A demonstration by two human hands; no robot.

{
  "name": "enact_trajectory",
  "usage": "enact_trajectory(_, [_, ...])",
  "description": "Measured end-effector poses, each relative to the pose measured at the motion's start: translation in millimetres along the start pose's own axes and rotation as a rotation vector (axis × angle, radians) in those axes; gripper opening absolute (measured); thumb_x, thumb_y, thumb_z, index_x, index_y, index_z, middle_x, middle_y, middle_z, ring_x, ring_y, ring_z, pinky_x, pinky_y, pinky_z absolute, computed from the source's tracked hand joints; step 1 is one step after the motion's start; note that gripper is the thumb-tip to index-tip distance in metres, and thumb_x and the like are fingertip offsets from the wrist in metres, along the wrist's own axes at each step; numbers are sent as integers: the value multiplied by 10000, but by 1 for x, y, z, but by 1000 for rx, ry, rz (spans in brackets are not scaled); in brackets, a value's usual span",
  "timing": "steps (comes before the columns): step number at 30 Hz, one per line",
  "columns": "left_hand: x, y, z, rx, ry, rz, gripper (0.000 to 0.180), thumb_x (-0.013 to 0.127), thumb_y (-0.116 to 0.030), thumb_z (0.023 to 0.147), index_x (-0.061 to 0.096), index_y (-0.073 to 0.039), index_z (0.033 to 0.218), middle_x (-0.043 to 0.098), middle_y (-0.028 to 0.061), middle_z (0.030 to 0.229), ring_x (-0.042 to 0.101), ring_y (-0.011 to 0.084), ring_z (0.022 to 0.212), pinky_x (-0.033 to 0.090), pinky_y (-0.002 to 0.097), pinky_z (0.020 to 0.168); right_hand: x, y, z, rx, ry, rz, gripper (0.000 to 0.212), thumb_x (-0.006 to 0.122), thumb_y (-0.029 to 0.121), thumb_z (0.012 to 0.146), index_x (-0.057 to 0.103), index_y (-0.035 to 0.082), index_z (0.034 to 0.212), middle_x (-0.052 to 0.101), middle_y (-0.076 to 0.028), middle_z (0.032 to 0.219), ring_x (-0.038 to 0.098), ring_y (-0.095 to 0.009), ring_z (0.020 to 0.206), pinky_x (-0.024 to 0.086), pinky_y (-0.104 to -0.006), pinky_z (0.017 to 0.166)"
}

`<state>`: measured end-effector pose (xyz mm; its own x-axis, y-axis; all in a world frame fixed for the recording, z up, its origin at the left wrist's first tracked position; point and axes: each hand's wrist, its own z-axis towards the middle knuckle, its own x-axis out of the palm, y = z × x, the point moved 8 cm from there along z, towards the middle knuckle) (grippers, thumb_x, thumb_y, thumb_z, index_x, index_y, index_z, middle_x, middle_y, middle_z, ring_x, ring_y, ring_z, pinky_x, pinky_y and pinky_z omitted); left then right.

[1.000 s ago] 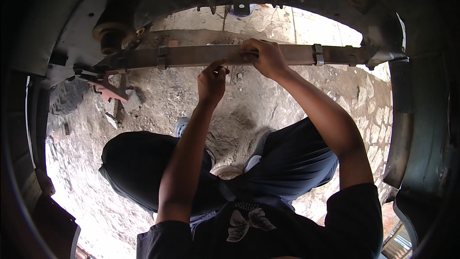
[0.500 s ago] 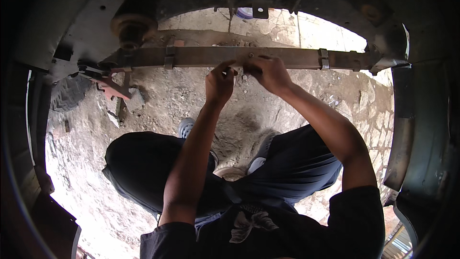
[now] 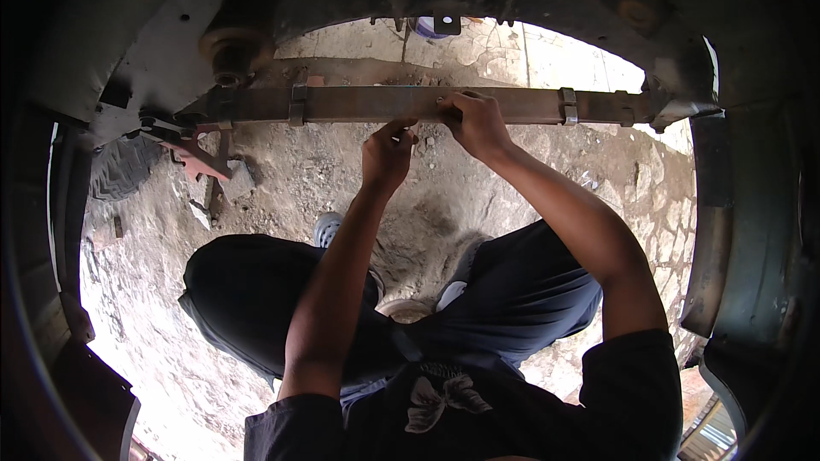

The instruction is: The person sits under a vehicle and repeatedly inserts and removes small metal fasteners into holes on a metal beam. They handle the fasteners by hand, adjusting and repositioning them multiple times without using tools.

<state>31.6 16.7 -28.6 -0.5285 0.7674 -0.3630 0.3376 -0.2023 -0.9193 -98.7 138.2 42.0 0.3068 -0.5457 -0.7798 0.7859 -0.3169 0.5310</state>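
A long brown leaf spring [image 3: 363,104] runs crosswise in front of me, with metal clamps round it on either side. My right hand [image 3: 477,126] is closed at its middle, fingers curled over the near edge. Those fingertips pinch at the end of a small bolt [image 3: 440,101] on the spring's upper face, mostly covered by them. Just below the spring's near edge, my left hand [image 3: 387,156] is held with fingers bent together. A small pale bit shows between its fingertips, too little to name. The two hands are apart.
Dark vehicle bodywork arches over the spring and down both sides. A rusty shock absorber mount [image 3: 231,55] hangs at the upper left. Below it stand a red metal stand [image 3: 199,156], a broken block [image 3: 237,181] and a tyre [image 3: 124,166]. The ground [image 3: 282,179] is rough dirt.
My right fingers have curled closer over the bolt, which showed more plainly before. My left fingertips have moved slightly down and away from the spring's edge. The view has shifted a little.
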Motion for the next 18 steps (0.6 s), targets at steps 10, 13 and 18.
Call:
enact_trajectory(10, [0,1,2,32,-1,-30,286,588,-173,961,728,-115,1204,767,56,895,675,121,660,550,302,669,-9,-9,2,139,-35,-18,104,757,65,846,714,29,933,739,-167,893,738,-301,874,575,-390,766])
enact_trajectory(13, [-1,-6,0,49,6,-25,284,588,-172,961,729,-117,1202,768,53,896,674,118,661,549,300,670,-30,-28,10,272,-78,35,106,758,70,848,725,37,942,746,-162,896,744,-284,858,575,-386,758])
enact_trajectory(18, [3,-5,4,68,7,-43,280,594,-180,957,731,-125,1194,769,53,895,675,117,662,549,301,673,-22,-26,4,237,-69,-47,92,740,95,864,719,37,932,731,-190,893,716,-355,849,559,-433,782])
